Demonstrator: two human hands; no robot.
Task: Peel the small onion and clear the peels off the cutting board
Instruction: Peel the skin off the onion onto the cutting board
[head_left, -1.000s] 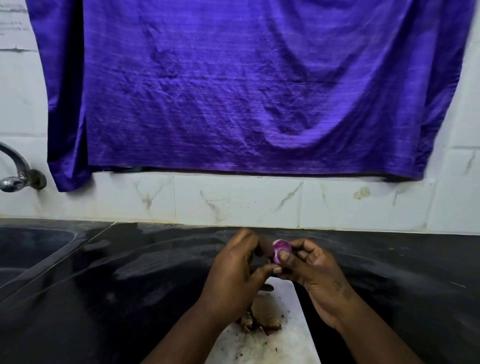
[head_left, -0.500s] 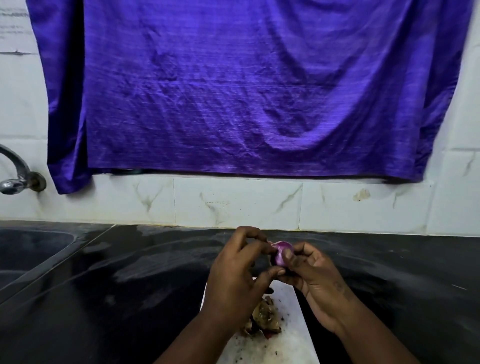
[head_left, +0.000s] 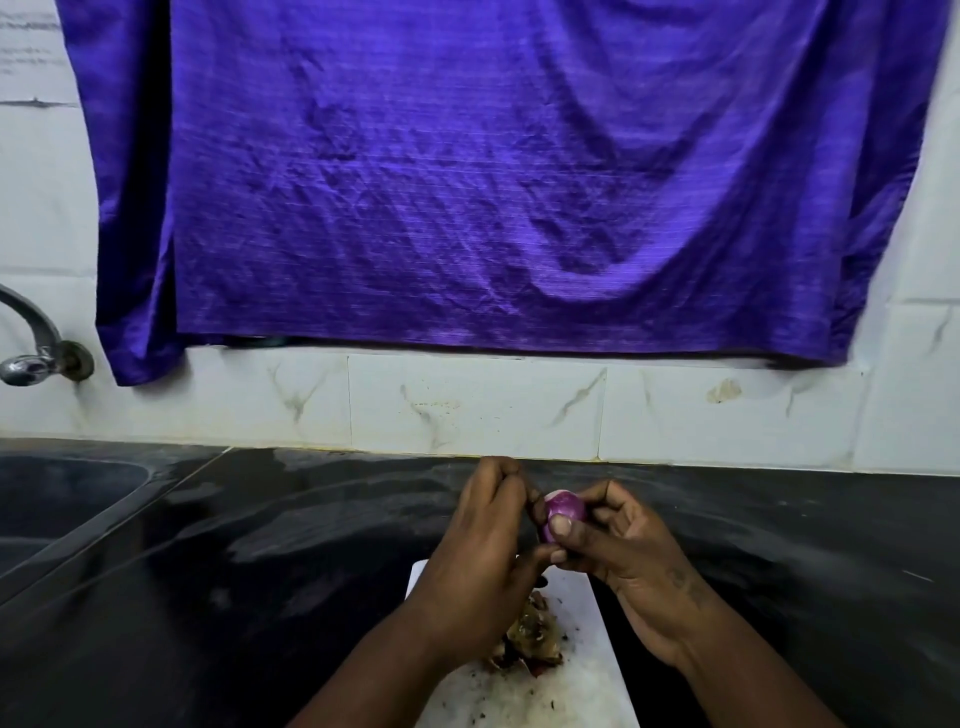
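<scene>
Small onion (head_left: 563, 514), purple with a pale top, held in the air above the far end of the cutting board (head_left: 587, 686), not touching it. Right hand (head_left: 634, 566) grips it: thumb pressed across the front, fingers curled round the back. Left hand (head_left: 483, 566) is curled too, its fingertips pinching at the onion's upper left edge and its thumb tip under the onion, touching the right thumb. Cannot tell whether the left fingers have loose skin or the bulb itself.

Peels (head_left: 530, 639) lie in a brown heap on the board, near its middle, below the left wrist, with dark crumbs scattered on the white surface around them.

The board sits on a black counter (head_left: 260, 571). Sink (head_left: 62, 509) is sunk into the counter well to the left of the board, with a metal tap (head_left: 36, 348) on the wall above it. Beyond the board is a white tiled wall (head_left: 467, 405), and a purple cloth (head_left: 493, 182) hangs over most of it.
</scene>
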